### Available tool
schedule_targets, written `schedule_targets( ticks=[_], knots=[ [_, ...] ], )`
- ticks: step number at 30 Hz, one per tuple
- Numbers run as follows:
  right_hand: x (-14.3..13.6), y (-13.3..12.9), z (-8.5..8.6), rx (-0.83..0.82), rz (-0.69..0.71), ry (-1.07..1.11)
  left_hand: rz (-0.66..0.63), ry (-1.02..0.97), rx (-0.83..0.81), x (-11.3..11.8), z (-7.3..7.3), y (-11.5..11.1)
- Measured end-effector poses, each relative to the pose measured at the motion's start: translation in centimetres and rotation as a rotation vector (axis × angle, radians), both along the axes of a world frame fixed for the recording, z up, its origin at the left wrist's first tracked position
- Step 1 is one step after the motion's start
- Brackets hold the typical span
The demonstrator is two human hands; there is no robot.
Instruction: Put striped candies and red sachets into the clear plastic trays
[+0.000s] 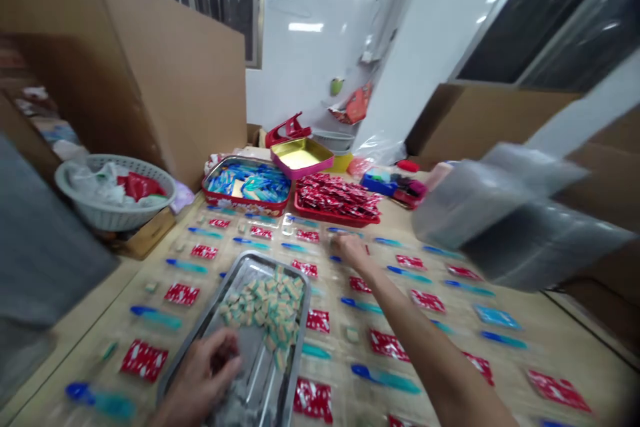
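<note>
My left hand (203,373) rests on the near end of a metal tray (293,347) and its fingers are curled, seemingly around a small piece; what it holds is hidden. A pile of small green-and-tan blocks (267,310) lies in the tray. My right hand (350,250) reaches far across the table, fingers down on the clear plastic sheet (340,353) near a red packet (307,235). Rows of red packets and blue-green sticks lie in the sheet's pockets.
At the back stand a red tin of blue packets (247,183), a red tray of red packets (337,197), a pink tin (303,157) and a white basket (115,190). Cardboard walls (165,73) rise at left and right. A blurred clear plastic stack (515,213) hangs at right.
</note>
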State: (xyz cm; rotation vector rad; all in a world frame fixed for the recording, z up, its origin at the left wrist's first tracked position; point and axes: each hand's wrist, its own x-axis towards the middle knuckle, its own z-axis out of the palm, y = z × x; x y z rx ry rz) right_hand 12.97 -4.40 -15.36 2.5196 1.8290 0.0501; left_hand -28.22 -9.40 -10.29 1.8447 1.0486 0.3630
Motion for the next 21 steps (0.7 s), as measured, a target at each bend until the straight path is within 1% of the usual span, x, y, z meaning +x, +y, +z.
schedule_targets(
  ticks=[2,4,6,8,9,11,13,14,15,17,18,21],
  knots=[
    [-0.2,-0.1,-0.3,0.005,0.042,-0.01,0.023,0.039,0.017,-0.2,0.6,0.0],
    [-0.2,-0.2,-0.6,0.017,0.067,-0.011,0.052,0.055,0.071,-0.7,0.9,0.2],
    [-0.2,-0.3,-0.8,0.029,0.07,-0.011,0.082,0.1,0.155,-1.3,0.9,0.6],
    [-0.5,-0.5,-0.7,0.053,0.052,-0.022,0.083,0.168,0.264,-1.7,0.9,1.0],
    [-0.9,-0.7,-0.5,0.094,0.039,-0.018,0.071,0.195,0.325,-1.7,0.9,1.3],
    [-2.5,-1.2,0.1,0.239,0.028,0.046,0.032,0.223,0.439,-1.5,0.8,2.0],
    [-5.4,-1.9,1.0,0.409,0.072,0.215,-0.009,0.241,0.507,-0.9,0.5,2.6],
    [-7.4,-2.4,1.5,0.473,0.118,0.324,-0.03,0.256,0.52,-0.5,0.3,2.9],
    [-9.6,-3.0,2.0,0.501,0.184,0.436,-0.054,0.278,0.521,-0.1,0.1,3.0],
    [-14.4,-4.4,2.9,0.516,0.327,0.613,-0.084,0.334,0.51,0.4,-0.3,3.2],
    [-16.8,-5.1,3.3,0.49,0.393,0.668,-0.088,0.356,0.506,0.6,-0.5,3.2],
    [-22.9,-6.9,3.8,0.398,0.49,0.706,-0.082,0.367,0.507,0.4,-0.9,2.9]
  ],
)
